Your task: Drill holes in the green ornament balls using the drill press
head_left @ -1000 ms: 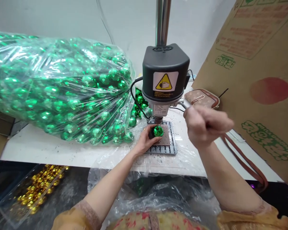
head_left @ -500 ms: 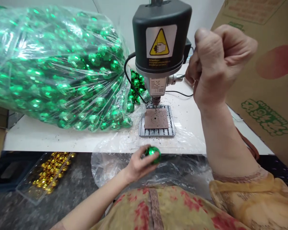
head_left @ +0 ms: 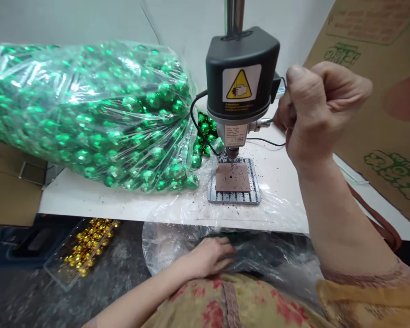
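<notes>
My right hand (head_left: 319, 109) is closed in a fist around the feed handle (head_left: 265, 122) of a small black bench drill press (head_left: 242, 86); its grip end is hidden inside my fingers. Under the chuck (head_left: 232, 152), a brown square pad (head_left: 233, 177) with a dark hole lies on the slotted metal base (head_left: 222, 197), and no ball is on it. Down at my lap, my left hand (head_left: 213, 256) hovers over or touches a clear plastic bag (head_left: 164, 246). Its fingers are loosely bent and apart, slightly blurred, with no ball visible in them.
A big clear bag of shiny green faceted balls (head_left: 116, 123) fills the left of the white table (head_left: 123, 205). A cardboard box (head_left: 372, 105) stands at right, another box (head_left: 13, 187) at left. Below, a clear bin (head_left: 66, 278) holds gold balls (head_left: 89, 246). Dark shavings surround the base.
The green ball that was in my left hand is gone from sight. That hand has moved down to the plastic bag at my lap. My right hand stays on the handle; the view has shifted.
</notes>
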`<state>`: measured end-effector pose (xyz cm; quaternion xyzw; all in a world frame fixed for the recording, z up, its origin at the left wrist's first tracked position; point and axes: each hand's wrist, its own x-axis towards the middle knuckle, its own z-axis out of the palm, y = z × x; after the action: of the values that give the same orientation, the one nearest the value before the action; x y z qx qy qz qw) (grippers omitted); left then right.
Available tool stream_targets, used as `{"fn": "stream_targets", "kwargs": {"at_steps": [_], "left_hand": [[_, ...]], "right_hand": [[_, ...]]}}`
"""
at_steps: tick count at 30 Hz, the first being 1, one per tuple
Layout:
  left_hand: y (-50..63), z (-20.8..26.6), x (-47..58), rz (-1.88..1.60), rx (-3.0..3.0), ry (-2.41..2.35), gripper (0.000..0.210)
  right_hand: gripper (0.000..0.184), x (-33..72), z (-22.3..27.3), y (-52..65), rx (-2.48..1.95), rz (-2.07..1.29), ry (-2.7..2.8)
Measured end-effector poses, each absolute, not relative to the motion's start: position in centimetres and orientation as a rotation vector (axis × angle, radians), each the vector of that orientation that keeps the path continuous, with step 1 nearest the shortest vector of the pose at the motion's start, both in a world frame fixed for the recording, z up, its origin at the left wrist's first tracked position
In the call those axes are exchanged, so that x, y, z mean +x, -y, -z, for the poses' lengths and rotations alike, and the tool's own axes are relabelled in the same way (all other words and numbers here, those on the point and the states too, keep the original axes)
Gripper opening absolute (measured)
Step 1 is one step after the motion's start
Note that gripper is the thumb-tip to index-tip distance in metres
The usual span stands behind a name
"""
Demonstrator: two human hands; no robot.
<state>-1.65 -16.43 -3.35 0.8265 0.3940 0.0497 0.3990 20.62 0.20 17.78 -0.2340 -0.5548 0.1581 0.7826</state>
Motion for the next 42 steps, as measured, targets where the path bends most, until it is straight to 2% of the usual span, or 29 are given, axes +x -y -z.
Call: {"fn": "stream_targets", "kwargs": {"at_steps": [4,6,8,11,16,20,24,29,33,37,42], "left_hand": [[9.8,-1.7,-2.1,-0.861,2.153,-1.133,0.025],[5.1,-2.8,-2.5,-1.03,2.249,-1.291,0.024],[0.4,-2.9,-2.7,-0.985,2.352,-1.378,0.027],[-4.7,-2.5,-2.6,-0.72,2.442,-1.514,0.035],[-9.0,-2.4,-1.8,-0.424,2.445,-1.831,0.05],[-10.5,-2.5,-1.2,-0.309,2.486,-1.79,0.058],[-10.4,-2.4,-0.8,-0.377,2.463,-1.815,0.052],[-7.4,-2.8,-2.2,-0.923,2.099,-1.883,0.048],[-3.4,-3.4,-3.3,-1.349,1.469,-1.399,0.046],[0.2,-4.2,-2.7,-1.318,1.015,-0.971,0.052],[1.8,-4.4,-1.2,-1.213,0.936,-0.882,0.063]], "right_hand": [[0.053,20.5,-17.6,-0.3,-0.486,-0.315,1.187],[0.054,20.5,-17.6,-0.3,-0.49,-0.296,1.183],[0.055,20.4,-17.6,-0.3,-0.497,-0.296,1.174],[0.055,20.4,-17.5,-0.3,-0.503,-0.301,1.167],[0.051,20.5,-17.5,0.0,-0.498,-0.304,1.19],[0.048,20.3,-17.6,0.2,-0.517,-0.297,1.211],[0.049,20.3,-17.5,0.3,-0.504,-0.286,1.223],[0.051,20.3,-17.5,0.6,-0.536,-0.297,1.243],[0.05,20.2,-17.5,0.6,-0.534,-0.3,1.218],[0.051,20.0,-17.4,0.1,-0.482,-0.307,1.161],[0.055,20.2,-17.4,0.0,-0.5,-0.308,1.167]]}}
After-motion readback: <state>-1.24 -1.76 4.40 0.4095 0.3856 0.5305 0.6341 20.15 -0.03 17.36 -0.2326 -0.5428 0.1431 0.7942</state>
